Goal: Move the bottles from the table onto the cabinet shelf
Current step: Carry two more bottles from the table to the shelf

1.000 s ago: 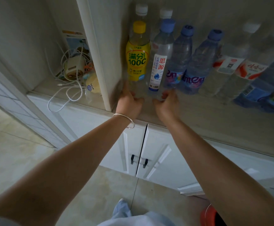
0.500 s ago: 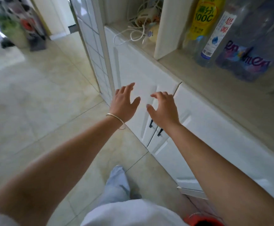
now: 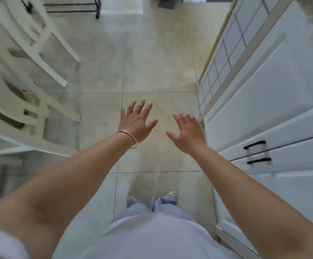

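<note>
Evidently both hands are empty, the left hand [image 3: 135, 123] and right hand [image 3: 187, 131] spread flat over the pale tiled floor [image 3: 152, 71] beside the white cabinet doors [image 3: 263, 109]. No bottles show; fetching another from the desk likely follows.

Two hands [image 3: 136, 124], two chairs [image 3: 27, 58], two handles [image 3: 254, 145].

Chairs [image 3: 21, 75] blurred, perhaps edge-cropped

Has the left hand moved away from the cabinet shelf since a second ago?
Yes. The left hand has left the shelf edge and now hovers open over the floor tiles, left of the cabinet doors.
</note>
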